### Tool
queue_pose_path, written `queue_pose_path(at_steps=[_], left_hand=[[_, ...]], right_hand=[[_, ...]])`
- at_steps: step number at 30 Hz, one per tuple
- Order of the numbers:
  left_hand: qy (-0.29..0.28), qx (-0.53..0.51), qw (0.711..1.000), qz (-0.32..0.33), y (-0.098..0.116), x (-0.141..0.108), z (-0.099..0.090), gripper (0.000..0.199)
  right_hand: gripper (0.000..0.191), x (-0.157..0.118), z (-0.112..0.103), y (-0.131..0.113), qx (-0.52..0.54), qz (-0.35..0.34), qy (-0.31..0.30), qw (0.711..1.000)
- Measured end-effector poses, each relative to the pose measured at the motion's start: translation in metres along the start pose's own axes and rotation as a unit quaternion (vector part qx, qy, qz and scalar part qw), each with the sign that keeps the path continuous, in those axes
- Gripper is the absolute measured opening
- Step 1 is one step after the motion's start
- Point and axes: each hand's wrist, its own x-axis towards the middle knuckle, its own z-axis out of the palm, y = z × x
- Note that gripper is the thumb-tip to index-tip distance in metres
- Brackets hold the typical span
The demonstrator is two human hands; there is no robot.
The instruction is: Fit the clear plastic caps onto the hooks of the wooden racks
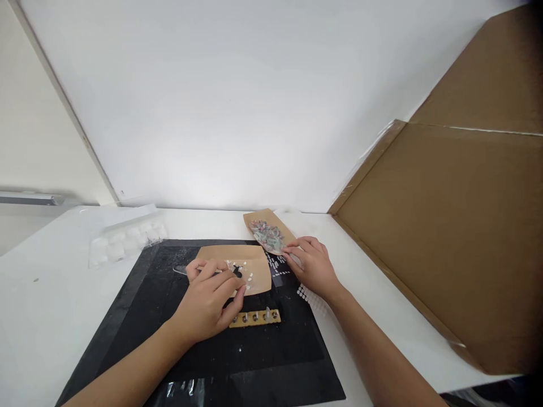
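My left hand (212, 297) reaches over a brown paper tray (258, 260) that holds small white pieces and a black patch. Its fingers are bent, and thumb and index tip meet closely; whatever may be between them is too small to make out. At the near corner of a second brown paper tray (261, 216), my right hand (311, 264) has thumb and fingers drawn together. That tray carries a heap of small clear and reddish pieces (268, 234). Just in front of my left thumb lies a yellowish strip (261, 318) with a row of round holders, some with small upright pieces.
A black mat (237, 370) covers the middle of the white table (38, 316). White rectangular stickers (278, 265) and a sheet of round white dots (311, 297) lie near my right wrist. A clear plastic tray (123, 243) stands at left; a large cardboard sheet (449, 226) leans at right.
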Motion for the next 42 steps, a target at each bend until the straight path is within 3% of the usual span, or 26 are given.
queue_pose_path(at_steps=[10, 15, 18, 24, 29, 37, 42], left_hand=[[0.003, -0.013, 1.0, 0.001, 0.002, 0.0, 0.0, 0.008], [0.007, -0.012, 1.0, 0.002, 0.002, 0.0, 0.0, 0.009], [0.01, -0.016, 1.0, 0.004, 0.004, 0.001, -0.001, 0.01], [0.025, -0.065, 0.997, -0.024, 0.007, 0.0, 0.004, 0.014], [0.027, -0.119, 0.989, -0.083, 0.011, -0.002, 0.007, 0.016], [0.045, -0.234, 0.97, -0.054, 0.015, 0.003, 0.007, 0.018], [0.056, -0.224, 0.973, -0.02, 0.011, 0.003, 0.008, 0.016]], right_hand=[[0.021, 0.004, 0.001, 0.001, 0.028, 0.01, 0.015, 0.999], [0.031, 0.007, -0.006, 0.0, 0.113, 0.043, 0.066, 0.991], [0.032, 0.008, -0.014, -0.012, 0.211, 0.073, 0.092, 0.97], [0.029, 0.002, -0.028, -0.064, 0.438, 0.075, 0.04, 0.895], [0.037, -0.005, -0.032, -0.094, 0.522, 0.059, -0.042, 0.85], [0.035, -0.005, -0.036, -0.102, 0.556, 0.036, -0.106, 0.824], [0.03, -0.005, -0.038, -0.103, 0.515, 0.008, -0.089, 0.852]])
